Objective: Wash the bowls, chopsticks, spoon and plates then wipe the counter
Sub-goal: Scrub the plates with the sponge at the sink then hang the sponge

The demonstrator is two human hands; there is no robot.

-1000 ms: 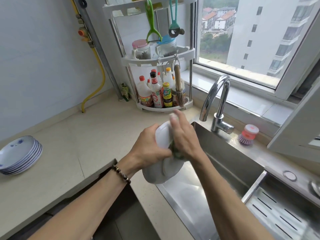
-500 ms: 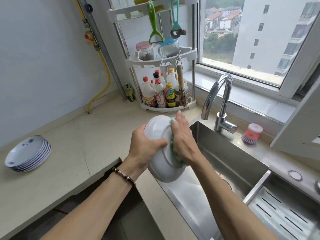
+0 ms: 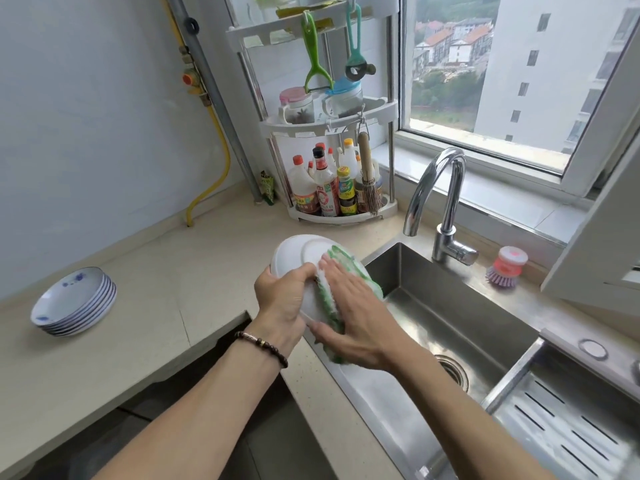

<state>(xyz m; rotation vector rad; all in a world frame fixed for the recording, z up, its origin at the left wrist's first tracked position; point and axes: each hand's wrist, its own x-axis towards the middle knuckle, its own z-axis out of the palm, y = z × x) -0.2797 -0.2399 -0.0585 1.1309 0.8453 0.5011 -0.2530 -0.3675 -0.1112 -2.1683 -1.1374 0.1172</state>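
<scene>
Bowl (image 3: 300,255) over sink (image 3: 450,306) edge, plates (image 3: 74,301) aside.

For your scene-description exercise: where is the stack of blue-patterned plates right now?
In the head view, the stack of plates sits on the beige counter at the far left, near the wall, well left of the left hand holding the white bowl.

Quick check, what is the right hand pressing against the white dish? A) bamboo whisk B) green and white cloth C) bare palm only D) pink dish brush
B: the right hand lies flat on a green and white cloth against the underside of the white dish, which the left hand grips over the sink; the pink dish brush sits by the tap.
</scene>
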